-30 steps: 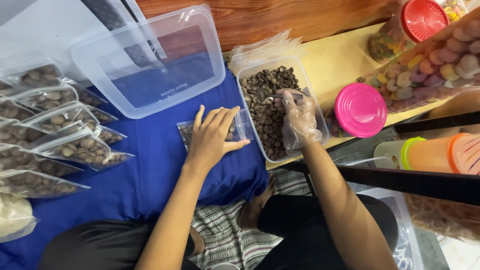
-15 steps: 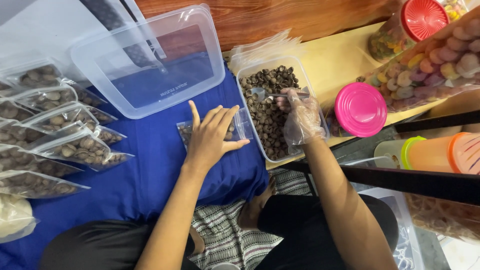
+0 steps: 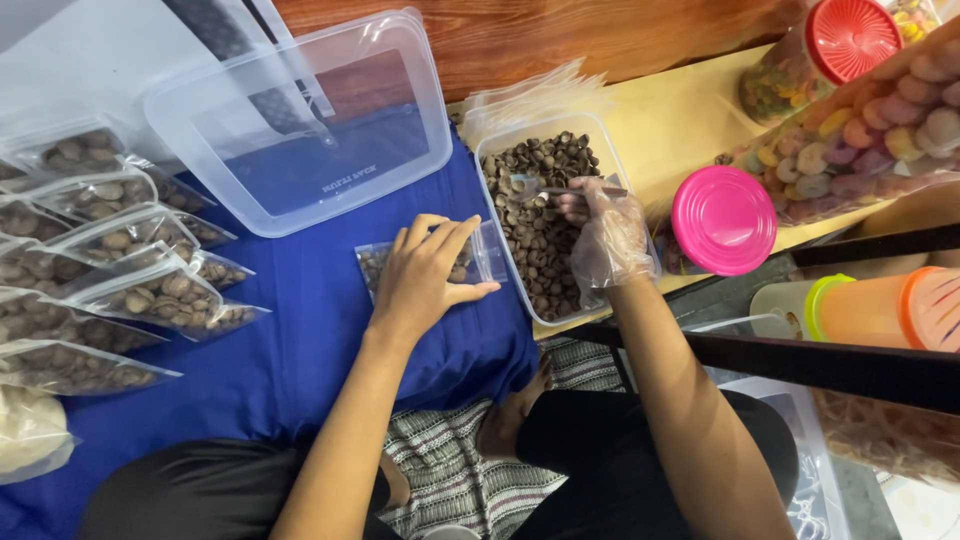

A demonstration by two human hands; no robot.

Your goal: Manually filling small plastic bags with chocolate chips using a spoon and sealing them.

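My left hand (image 3: 425, 272) rests flat on a small clear pouch (image 3: 482, 256) partly filled with brown nuts, lying on the blue cloth (image 3: 300, 340). My right hand (image 3: 603, 235), in a thin clear plastic glove, grips a metal spoon (image 3: 540, 188) whose bowl sits among the nuts. It hovers over the clear rectangular tub (image 3: 630, 200) full of brown nuts (image 3: 535, 240), just right of the pouch.
Several filled nut pouches (image 3: 150, 290) lie at the left. A clear tub lid (image 3: 300, 125) leans behind the cloth, empty bags (image 3: 530, 95) beside it. Jars with a pink lid (image 3: 722, 220) and a red lid (image 3: 852, 38) and a bag of coloured snacks (image 3: 870, 135) stand right.
My right hand drew the spoon a little to the right within the tub. My left hand's fingers closed together on the pouch.
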